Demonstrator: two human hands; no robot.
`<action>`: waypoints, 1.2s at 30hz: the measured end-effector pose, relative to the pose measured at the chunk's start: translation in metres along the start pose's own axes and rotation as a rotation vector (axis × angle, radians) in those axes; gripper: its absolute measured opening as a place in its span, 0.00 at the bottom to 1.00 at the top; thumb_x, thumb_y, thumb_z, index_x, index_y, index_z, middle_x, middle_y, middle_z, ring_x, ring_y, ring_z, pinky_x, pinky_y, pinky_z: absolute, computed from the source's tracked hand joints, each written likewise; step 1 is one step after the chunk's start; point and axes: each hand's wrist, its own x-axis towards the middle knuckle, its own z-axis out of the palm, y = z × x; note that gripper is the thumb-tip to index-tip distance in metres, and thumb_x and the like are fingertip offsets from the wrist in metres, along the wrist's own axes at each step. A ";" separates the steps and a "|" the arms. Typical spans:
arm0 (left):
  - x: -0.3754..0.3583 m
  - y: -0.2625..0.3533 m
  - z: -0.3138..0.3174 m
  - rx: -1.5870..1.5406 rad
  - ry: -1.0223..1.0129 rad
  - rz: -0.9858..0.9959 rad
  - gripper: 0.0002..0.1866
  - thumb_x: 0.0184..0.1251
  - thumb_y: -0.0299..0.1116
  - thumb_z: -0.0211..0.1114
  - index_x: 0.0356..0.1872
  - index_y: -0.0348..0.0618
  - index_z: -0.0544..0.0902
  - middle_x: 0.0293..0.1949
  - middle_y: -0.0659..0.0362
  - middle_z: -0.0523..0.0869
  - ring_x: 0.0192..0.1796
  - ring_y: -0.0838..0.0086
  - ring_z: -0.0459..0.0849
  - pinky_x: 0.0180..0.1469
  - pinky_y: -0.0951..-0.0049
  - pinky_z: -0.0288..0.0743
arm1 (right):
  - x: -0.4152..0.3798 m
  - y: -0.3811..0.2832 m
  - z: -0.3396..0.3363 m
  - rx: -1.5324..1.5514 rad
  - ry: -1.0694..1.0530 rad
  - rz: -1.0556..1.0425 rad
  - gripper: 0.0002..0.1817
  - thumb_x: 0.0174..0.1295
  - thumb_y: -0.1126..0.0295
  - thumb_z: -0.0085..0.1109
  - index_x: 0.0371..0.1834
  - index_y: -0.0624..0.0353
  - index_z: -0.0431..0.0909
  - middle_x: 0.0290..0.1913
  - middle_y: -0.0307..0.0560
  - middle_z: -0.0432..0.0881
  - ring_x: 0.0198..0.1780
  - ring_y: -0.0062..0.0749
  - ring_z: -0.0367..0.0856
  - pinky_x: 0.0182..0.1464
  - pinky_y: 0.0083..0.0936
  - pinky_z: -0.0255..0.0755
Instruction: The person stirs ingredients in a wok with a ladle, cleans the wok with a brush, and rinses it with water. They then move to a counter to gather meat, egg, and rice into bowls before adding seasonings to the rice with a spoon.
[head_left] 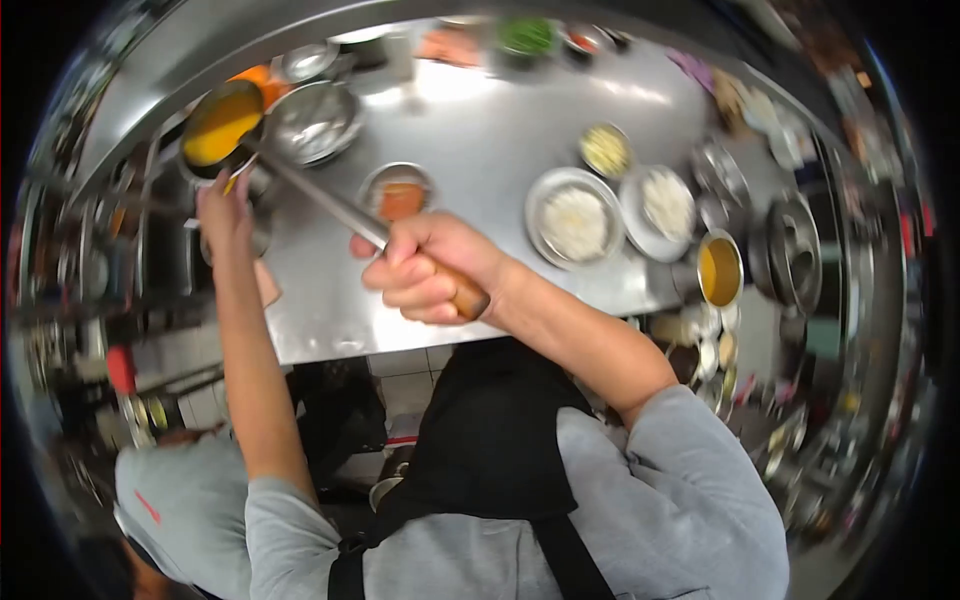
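Fingers of the right hand (425, 268) curl tightly around the ladle's wooden handle (462, 293), forearm angled across the steel surface (480, 140). Its long metal shaft runs up-left to the round ladle bowl (222, 122), full of orange-yellow liquid. Beside that bowl, the left hand (225, 212) reaches upward, its grip unclear.

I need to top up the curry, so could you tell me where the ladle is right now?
In the head view, the ladle is upper left, gripped by the right hand, its yellow-filled bowl beside the empty steel bowl.
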 end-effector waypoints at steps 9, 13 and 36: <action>-0.212 -0.042 0.141 0.108 -0.346 -0.156 0.15 0.68 0.22 0.58 0.54 0.36 0.72 0.53 0.56 0.80 0.54 0.67 0.81 0.59 0.64 0.77 | -0.213 0.128 -0.011 -0.020 0.154 -0.332 0.14 0.51 0.82 0.45 0.41 0.59 0.62 0.15 0.41 0.64 0.08 0.23 0.64 0.06 0.20 0.59; -0.317 -0.077 0.189 0.161 -0.555 -0.254 0.11 0.69 0.22 0.56 0.50 0.36 0.72 0.47 0.56 0.79 0.49 0.70 0.80 0.58 0.59 0.76 | -0.293 0.240 -0.025 -0.018 0.228 -0.605 0.14 0.50 0.83 0.45 0.41 0.61 0.62 0.15 0.41 0.63 0.08 0.23 0.63 0.07 0.19 0.57; -0.938 -0.153 0.086 0.580 -2.432 -1.383 0.03 0.67 0.24 0.58 0.38 0.39 0.72 0.40 0.53 0.82 0.42 0.64 0.84 0.47 0.71 0.81 | -0.157 0.679 -0.052 0.436 0.325 -2.938 0.15 0.55 0.77 0.47 0.48 0.62 0.67 0.16 0.37 0.65 0.09 0.22 0.63 0.08 0.25 0.61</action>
